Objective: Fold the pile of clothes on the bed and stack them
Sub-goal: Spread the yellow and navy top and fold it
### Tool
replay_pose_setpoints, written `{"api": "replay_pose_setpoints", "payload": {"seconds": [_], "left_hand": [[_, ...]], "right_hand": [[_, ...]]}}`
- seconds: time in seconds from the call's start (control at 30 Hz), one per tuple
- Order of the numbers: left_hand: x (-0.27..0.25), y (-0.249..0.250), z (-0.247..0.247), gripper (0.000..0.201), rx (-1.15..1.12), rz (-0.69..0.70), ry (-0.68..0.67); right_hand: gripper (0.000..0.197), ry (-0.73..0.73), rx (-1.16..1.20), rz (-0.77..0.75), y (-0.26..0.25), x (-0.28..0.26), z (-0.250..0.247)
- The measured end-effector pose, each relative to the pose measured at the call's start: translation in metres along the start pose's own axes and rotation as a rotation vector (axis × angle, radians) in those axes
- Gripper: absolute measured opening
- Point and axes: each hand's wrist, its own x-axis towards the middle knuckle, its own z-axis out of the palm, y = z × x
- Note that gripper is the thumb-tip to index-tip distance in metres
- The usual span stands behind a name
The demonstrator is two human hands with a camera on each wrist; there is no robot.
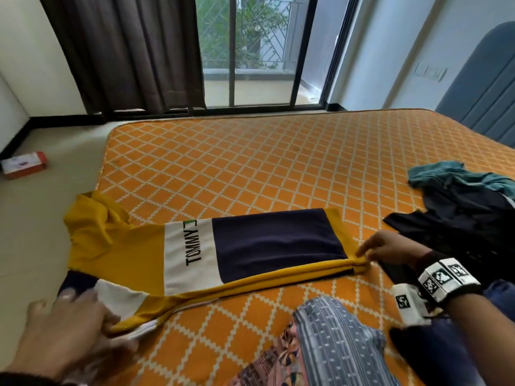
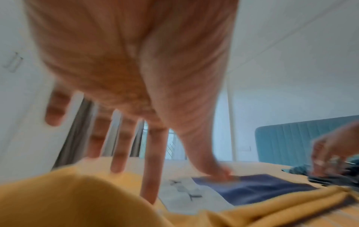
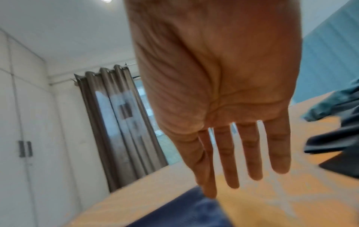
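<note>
Both hands (image 1: 64, 327) (image 1: 390, 250) low, fingers extended.

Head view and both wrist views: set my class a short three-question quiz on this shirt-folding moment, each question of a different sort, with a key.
1. True or false: the yellow shirt lies on the floor.
2. Which hand is at the shirt's hem end?
A. left hand
B. right hand
3. Fill in: the unfolded pile lies on the ______ patterned bed.

Key: 1 false; 2 B; 3 orange.
</note>
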Motion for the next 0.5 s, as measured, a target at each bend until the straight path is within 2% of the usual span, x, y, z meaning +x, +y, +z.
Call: {"api": "replay_pose_setpoints", "payload": {"seconds": [0.03,0.07,0.1,0.13,0.17,0.2,0.27,0.33,0.4,0.43,0.5], "left_hand": [[-0.005,0.013,-0.020,0.048,0.003,-0.014,0.056],[-0.011,0.037,-0.045,0.045,-0.006,0.002,0.124],[-0.015,0.059,-0.061,0.048,-0.019,0.035,0.188],[-0.003,0.074,-0.054,0.053,-0.053,0.159,0.242],[0.001,0.088,-0.052,0.054,-0.089,0.225,0.267],[0.004,0.099,-0.043,0.053,-0.145,0.291,0.209],[0.012,0.111,-0.021,0.055,-0.122,0.310,0.103],[0.014,0.114,-0.011,0.053,-0.091,0.324,0.144],[0.013,0.111,-0.013,0.049,-0.044,0.292,0.144],[0.015,0.108,-0.009,0.048,-0.040,0.305,0.153],[0.014,0.104,-0.011,0.048,-0.049,0.310,0.108]], "right_hand": [[0.017,0.071,0.025,-0.037,-0.018,-0.002,-0.003],[0.016,0.118,0.068,-0.089,-0.034,0.000,-0.004],[0.045,0.133,0.100,-0.171,-0.053,0.002,-0.003],[0.065,0.065,0.147,-0.220,-0.071,0.003,-0.001],[0.069,-0.043,0.189,-0.270,-0.085,0.006,0.007],[0.064,-0.198,0.180,-0.289,-0.098,0.009,0.017],[0.066,-0.477,-0.032,-0.321,-0.108,0.020,0.037],[0.062,-0.652,-0.183,-0.321,-0.095,0.028,0.048],[0.048,-0.742,-0.039,-0.311,-0.075,0.026,0.045],[0.048,-0.771,0.057,-0.303,-0.068,0.021,0.040],[0.061,-0.681,0.256,-0.293,-0.058,0.011,0.031]]}}
